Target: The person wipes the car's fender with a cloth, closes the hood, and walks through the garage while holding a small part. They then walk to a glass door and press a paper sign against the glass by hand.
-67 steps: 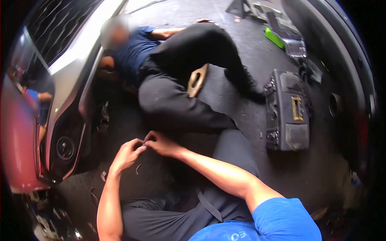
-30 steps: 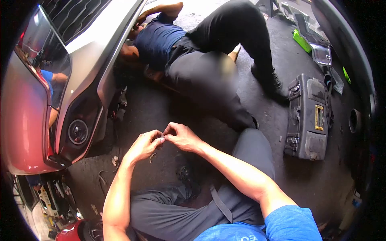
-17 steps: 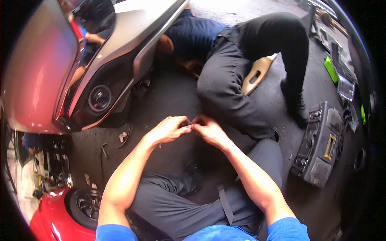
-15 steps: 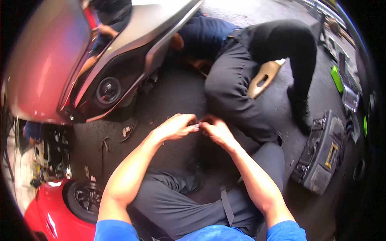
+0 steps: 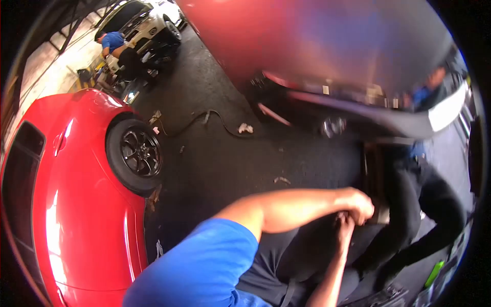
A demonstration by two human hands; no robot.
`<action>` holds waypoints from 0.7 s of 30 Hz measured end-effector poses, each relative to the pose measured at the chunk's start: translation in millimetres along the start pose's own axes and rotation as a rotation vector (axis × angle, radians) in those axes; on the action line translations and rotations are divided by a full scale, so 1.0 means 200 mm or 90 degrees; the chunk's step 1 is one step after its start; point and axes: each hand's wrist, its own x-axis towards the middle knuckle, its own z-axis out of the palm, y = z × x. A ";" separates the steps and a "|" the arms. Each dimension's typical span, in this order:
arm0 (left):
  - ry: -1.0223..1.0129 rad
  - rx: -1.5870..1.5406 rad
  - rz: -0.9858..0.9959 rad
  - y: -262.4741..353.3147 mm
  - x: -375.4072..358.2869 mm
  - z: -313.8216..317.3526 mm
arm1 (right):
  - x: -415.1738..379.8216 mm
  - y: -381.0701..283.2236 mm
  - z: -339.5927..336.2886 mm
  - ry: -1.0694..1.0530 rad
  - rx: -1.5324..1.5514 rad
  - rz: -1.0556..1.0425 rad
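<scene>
My left hand [image 5: 359, 203] is at the right of centre with its fingers curled. My right hand [image 5: 346, 222] meets it from just below, also closed. The two hands touch or nearly touch, and whatever is between their fingers is too small and blurred to make out. My dark-trousered legs [image 5: 302, 250] lie beneath them. Close by on the right are the dark trousers [image 5: 404, 204] of another person, whose upper body is mostly hidden at the car.
A dark red car front [image 5: 327, 56] with a headlamp [image 5: 333, 127] overhangs the dark floor. On the left stands a bright red car [image 5: 87, 194]. A cable [image 5: 194, 120] and scraps [image 5: 245, 128] lie between them. Farther back, a blue-shirted person [image 5: 115, 43] bends near a white car [image 5: 146, 28].
The view has swung left, bringing the red car and far worker into sight. My hands stay together, now appearing farther right, with the left arm reaching across.
</scene>
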 end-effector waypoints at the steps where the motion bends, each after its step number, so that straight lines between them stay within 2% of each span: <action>1: -0.005 -0.050 0.026 -0.03 0.04 0.02 | -0.04 0.02 0.01 -0.023 0.008 0.050; 2: 0.008 -0.103 -0.021 -0.04 0.08 0.08 | -0.09 0.01 0.03 -0.043 0.016 0.104; 4: 0.042 -0.190 -0.124 0.04 0.02 0.12 | -0.23 -0.10 0.08 -0.075 -0.040 0.053; 6: 0.215 -0.249 -0.111 0.11 0.00 0.28 | -0.38 -0.29 0.07 -0.068 0.054 0.350; 8: 0.265 -0.479 -0.143 0.32 -0.29 0.24 | -0.55 -0.16 -0.04 -0.061 0.109 0.403; 9: 0.264 -0.518 -0.131 0.38 -0.38 0.28 | -0.63 -0.34 -0.03 -0.017 0.092 0.431; 11: 0.302 -0.722 -0.168 0.50 -0.63 0.36 | -0.77 -0.67 -0.06 0.042 0.088 0.461; 12: 0.302 -0.895 -0.229 0.61 -0.85 0.26 | -0.83 -0.82 -0.08 0.067 0.095 0.483; 14: 0.353 -1.016 -0.282 0.69 -1.13 0.26 | -0.96 -1.02 -0.18 0.105 0.147 0.521; 16: 0.399 -0.865 -0.464 0.81 -1.51 0.05 | -1.09 -1.02 -0.31 0.078 0.098 0.510; 17: 0.520 -0.641 -0.459 0.76 -1.58 0.23 | -1.16 -1.08 -0.38 -0.017 -0.063 0.455; 18: 0.463 -0.650 -0.558 0.83 -1.78 0.08 | -1.21 -1.13 -0.44 -0.106 -0.223 0.391; 19: 0.463 -0.611 -0.631 0.88 -1.96 0.00 | -1.25 -1.21 -0.48 -0.188 -0.385 0.317; 20: 0.439 -0.571 -0.657 0.89 -2.11 0.02 | -1.27 -1.26 -0.52 -0.265 -0.547 0.235; 21: 0.420 -0.578 -0.705 0.89 -2.25 0.01 | -1.28 -1.27 -0.55 -0.311 -0.595 0.171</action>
